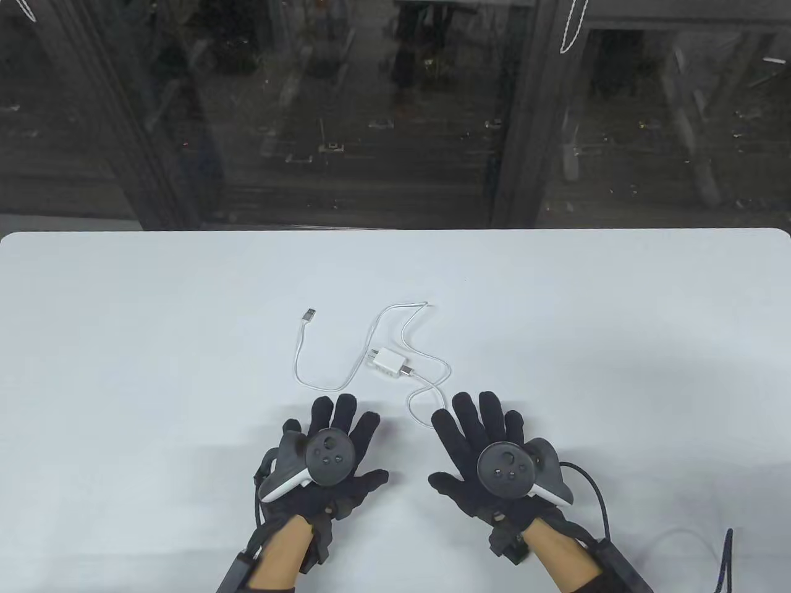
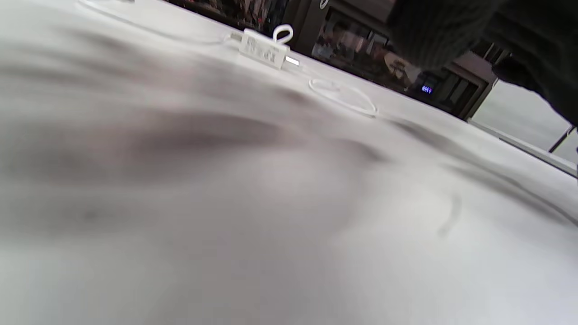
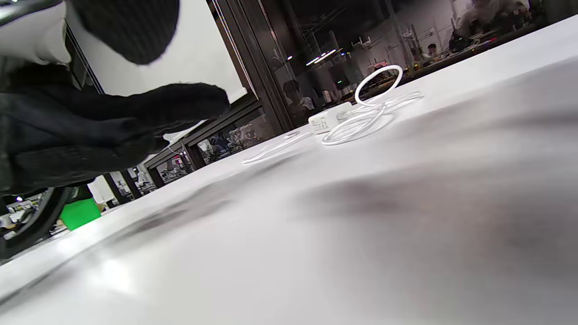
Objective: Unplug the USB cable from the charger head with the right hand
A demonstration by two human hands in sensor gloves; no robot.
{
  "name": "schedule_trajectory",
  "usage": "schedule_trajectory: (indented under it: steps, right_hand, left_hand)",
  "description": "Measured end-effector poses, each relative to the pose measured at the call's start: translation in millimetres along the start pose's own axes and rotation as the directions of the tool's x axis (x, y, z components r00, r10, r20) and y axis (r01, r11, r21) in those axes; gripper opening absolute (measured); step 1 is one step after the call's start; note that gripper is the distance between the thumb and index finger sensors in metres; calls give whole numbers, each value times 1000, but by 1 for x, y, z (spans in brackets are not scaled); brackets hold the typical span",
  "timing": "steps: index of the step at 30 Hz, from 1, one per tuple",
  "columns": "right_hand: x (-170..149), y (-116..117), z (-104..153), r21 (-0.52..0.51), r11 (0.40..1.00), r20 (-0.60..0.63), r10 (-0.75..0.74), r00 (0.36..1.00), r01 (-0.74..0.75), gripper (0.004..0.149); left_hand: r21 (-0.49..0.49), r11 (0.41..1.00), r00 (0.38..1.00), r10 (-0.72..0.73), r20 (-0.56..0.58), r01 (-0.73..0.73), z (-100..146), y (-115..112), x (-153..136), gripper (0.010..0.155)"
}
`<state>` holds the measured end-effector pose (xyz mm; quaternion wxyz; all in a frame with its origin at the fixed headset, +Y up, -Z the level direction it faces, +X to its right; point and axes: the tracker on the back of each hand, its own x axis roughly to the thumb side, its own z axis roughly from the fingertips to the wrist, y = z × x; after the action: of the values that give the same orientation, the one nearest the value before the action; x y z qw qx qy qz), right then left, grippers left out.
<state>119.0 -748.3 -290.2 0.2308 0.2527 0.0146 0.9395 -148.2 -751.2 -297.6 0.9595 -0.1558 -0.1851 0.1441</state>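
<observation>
A white charger head (image 1: 387,362) lies on the white table (image 1: 123,346), just beyond my hands. A white USB cable (image 1: 355,364) is plugged into its right side and loops around it; the free plug (image 1: 309,315) lies to the far left. My left hand (image 1: 334,454) rests flat with fingers spread, empty, near the cable's left loop. My right hand (image 1: 488,454) rests flat with fingers spread, empty, just right of the cable's near loop. The charger also shows in the left wrist view (image 2: 264,48) and in the right wrist view (image 3: 328,118), with the cable loops (image 3: 361,122) beside it.
The table's far edge (image 1: 395,231) meets dark glass windows. A black wire (image 1: 593,488) runs from my right wrist along the table's near right.
</observation>
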Motion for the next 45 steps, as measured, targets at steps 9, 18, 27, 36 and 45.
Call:
schedule_trajectory:
  steps: [9,18,27,36,45]
  right_hand:
    - [0,-1,0,34,998,2,-59,998,59,83]
    - [6,-1,1,13,998,48,-54,997,54,81]
    - [11,-3,3,4,999,62,-53,997,53,78]
    - [18,-5,5,-20,998,106,-60,993,63,75]
    - [21,-1,4,-3,999,107,-49,993,50,74]
  left_hand:
    - [-4,998,998,66,25,-66,-3,-2,0,85]
    - [-1,997,997,77,26,-77,-2,-3,-2,85]
    - [19,988,988,153,4,-153,0,-9,-5,83]
    - [67,981,983,183,3,-182,3,-6,1,84]
    - [53,982,983,182,18,-183,4,-7,2,82]
